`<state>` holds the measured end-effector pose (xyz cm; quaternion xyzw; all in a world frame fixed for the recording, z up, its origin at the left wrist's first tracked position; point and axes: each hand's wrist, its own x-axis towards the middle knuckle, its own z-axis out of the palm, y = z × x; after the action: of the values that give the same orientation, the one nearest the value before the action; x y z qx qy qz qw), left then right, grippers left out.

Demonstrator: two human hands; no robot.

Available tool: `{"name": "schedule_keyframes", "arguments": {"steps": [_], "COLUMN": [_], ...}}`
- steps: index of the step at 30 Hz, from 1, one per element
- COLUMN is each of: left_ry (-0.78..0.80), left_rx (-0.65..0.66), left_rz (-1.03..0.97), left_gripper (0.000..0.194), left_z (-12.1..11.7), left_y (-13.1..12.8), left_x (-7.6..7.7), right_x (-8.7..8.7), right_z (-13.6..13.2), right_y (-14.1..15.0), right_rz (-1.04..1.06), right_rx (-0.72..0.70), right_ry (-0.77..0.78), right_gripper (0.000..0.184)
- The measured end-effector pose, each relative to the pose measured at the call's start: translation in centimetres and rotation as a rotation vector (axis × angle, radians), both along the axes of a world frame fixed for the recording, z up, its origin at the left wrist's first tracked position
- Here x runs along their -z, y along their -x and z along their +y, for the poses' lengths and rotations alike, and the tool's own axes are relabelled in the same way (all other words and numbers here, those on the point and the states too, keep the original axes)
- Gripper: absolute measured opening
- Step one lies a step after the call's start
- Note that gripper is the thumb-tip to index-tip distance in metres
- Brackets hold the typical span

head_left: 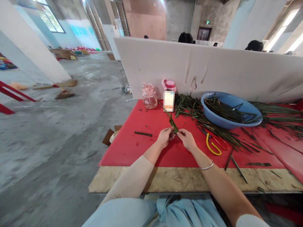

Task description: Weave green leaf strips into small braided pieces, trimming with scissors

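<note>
Red sheeting [123, 138] over the bench backs the narrow, folded green leaf strip [174, 124] — pinched upright between left hand [165, 137] and right hand [186, 138], fingers closed on its base, apparently to steady the folds.

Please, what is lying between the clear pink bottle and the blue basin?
A pink-lidded container, then a heap of green leaf pieces, between the bottle and the basin; the head view shows it.
</note>
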<state>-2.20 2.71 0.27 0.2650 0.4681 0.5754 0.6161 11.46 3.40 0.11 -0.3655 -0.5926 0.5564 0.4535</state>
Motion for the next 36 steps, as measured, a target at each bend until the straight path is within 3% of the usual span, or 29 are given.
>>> {"name": "schedule_keyframes", "arguments": {"steps": [4,9,18,22,30,36], "left_ry": [0.007,-0.069,0.019,0.031,0.088,0.023], "left_rx": [0.084,0.020,-0.064,-0.022,-0.054,-0.169], "left_rz": [0.067,0.116,0.112,0.161,0.241,0.227], "left_gripper": [0.032,0.027,0.024,0.032,0.040,0.036], "left_z": [-0.3,-0.6,-0.8,-0.7,-0.9,-0.8], "left_y": [0.2,-0.4,-0.5,-0.3,-0.3,-0.4], "left_x": [-0.2,-0.1,-0.6,-0.6,-1.0,-0.8], "right_x": [0.0,0.3,-0.8,-1.2,-0.8,-0.3], "right_z": [0.1,0.8,-0.2,-0.8,-0.5,0.1], "right_y": [-0.2,-1.0,-0.5,-0.3,-0.4,-0.8], "right_rz": [0.056,0.010,0.003,-0.078,-0.164,-0.255], "right_rx": [-0.080,-0.133,-0.198,-0.221,-0.189,-0.149], "right_ry": [0.190,0.327,0.143,0.065,0.108,0.059], "right_gripper": [0.034,0.036,0.031,0.027,0.022,0.021]}}
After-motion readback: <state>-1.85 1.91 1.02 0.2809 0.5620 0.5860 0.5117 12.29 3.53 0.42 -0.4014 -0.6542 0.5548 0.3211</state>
